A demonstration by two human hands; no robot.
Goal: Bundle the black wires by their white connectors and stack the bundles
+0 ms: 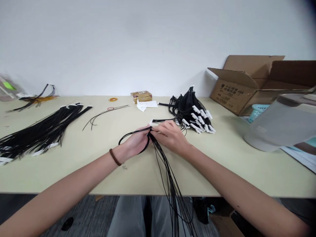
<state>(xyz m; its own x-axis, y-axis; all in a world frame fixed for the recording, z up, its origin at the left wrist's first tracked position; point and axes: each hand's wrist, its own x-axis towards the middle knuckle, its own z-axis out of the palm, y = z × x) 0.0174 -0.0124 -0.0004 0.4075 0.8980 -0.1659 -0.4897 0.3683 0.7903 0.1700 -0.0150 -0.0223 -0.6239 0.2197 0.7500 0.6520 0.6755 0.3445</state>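
Two hands met over the middle of the table (234,164) in the head view. The left hand (137,141), a brown bracelet (115,157) on its wrist, and the right hand (171,136) were both clenched on a bundle of black wires (168,171). The bundle looped at the fingers, ran toward the near edge and hung down past it.

Just beyond the right hand lay a pile of folded cables (191,110) with white connectors, close enough to crowd the knuckles. Far to the left, well apart, a sheaf of long straight cables (41,131) spread across the table. A few loose wires (103,113) lay between that sheaf and the hands.

Near the wall sat a small carton (142,96), with white paper (147,104) just beside it. An open cardboard box (243,87) stood at the right rear, with a teal basket (258,111) in front of it. A blurred grey object (278,125), perhaps a plastic container, stood at the right edge.
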